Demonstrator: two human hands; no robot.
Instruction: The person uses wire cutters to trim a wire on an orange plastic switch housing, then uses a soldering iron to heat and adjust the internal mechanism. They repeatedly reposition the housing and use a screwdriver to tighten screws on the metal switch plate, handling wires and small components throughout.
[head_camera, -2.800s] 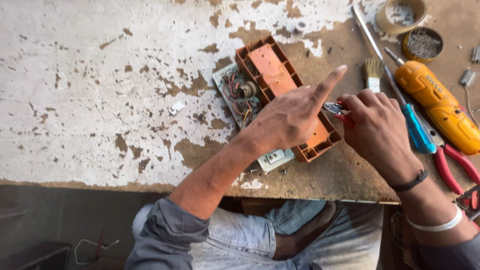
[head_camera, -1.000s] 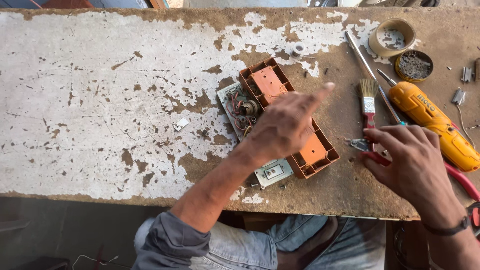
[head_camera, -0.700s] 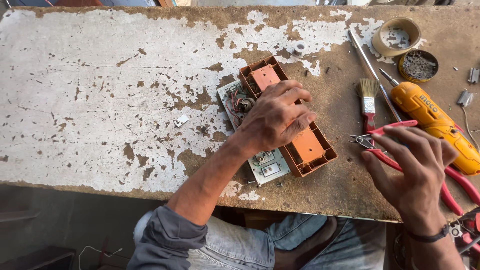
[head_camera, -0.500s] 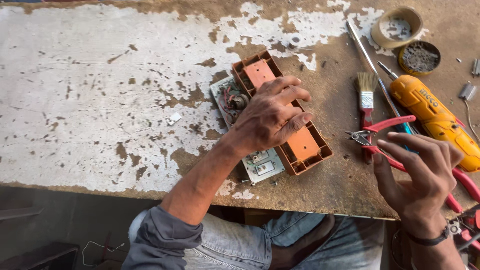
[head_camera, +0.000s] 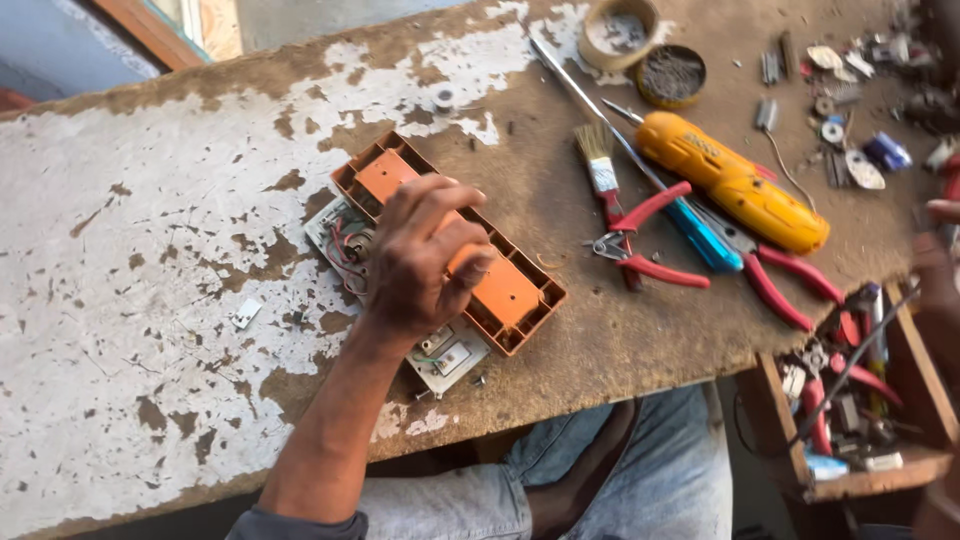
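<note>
Change: half a second ago my right hand (head_camera: 935, 265) held the red-handled pliers (head_camera: 640, 240) above the worktop; now I see them lying on the bare wood beside the brush (head_camera: 600, 170), and that hand has pulled away to the right edge.
Left hand: my left hand (head_camera: 420, 260) rests on the orange plastic box (head_camera: 455, 245), fingers curled narrowly over its long rim, gripping it as before.
Right hand: only a sliver shows over the wooden tray (head_camera: 900, 400) of parts; I cannot tell how its fingers stand.
Box: rectangular, open-topped, lying diagonally near the front edge, on top of a pale circuit plate (head_camera: 345, 235) with red wires.
Surface: the worktop (head_camera: 130, 260) is worn wood with flaking white paint.
Room: the left half lies open; the right end is crowded by a yellow driver (head_camera: 735, 180), tins and small parts.
</note>
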